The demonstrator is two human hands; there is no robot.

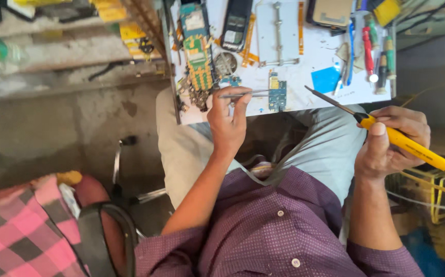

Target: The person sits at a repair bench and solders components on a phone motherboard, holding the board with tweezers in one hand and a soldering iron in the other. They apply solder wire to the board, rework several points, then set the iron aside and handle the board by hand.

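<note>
the white tabletop (294, 77) fills the 12 o'clock part of the view, its near edge running above the person's grey-trousered knees. at 6 o'clock lies the purple dotted shirt (279, 225), and at 8 o'clock a pink and black checked cloth (22, 231).

the right hand (391, 143), at 3 o'clock, is closed in a fist around a yellow-handled soldering iron (386, 131); the thumb lies along the handle, and the dark metal tip points toward 10 o'clock, ending over the tabletop's near edge, just to the 4 o'clock side of a small blue circuit board (278, 92). the yellow handle runs off toward 4 o'clock.

the left hand (227, 120), just left of centre, pinches a pair of metal tweezers (245, 94) between thumb and fingers, the other fingers curled in. the tweezers lie level, pointing toward 3 o'clock, their tips reaching the circuit board's left edge; whether they grip it i cannot tell. the board lies on the tabletop at the hand's 2 o'clock, very near.

at 11 o'clock of the left hand lies a stripped phone board with a gold keypad (198, 61). a blue square sheet (326, 79) lies at 3 o'clock of the circuit board, and red and green screwdrivers (376, 51) lie beyond it.
</note>
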